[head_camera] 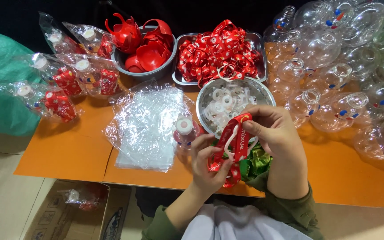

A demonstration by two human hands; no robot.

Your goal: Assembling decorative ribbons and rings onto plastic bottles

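Red printed fabric strap (233,149) with white plastic ring (230,141): light, limp, slippery | pinched by left hand (206,166), right hand (274,131) | best gripped near ring

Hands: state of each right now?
Left hand: closed on the red strap, lower end.
Right hand: pinching the strap's top, with a white ring on it.

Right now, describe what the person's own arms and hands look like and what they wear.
Both hands, left hand and right hand, are bare: no gloves, rings or watch visible. Olive-green fabric sleeves are pushed back from the wrists. A white cloth garment covers the lap below.
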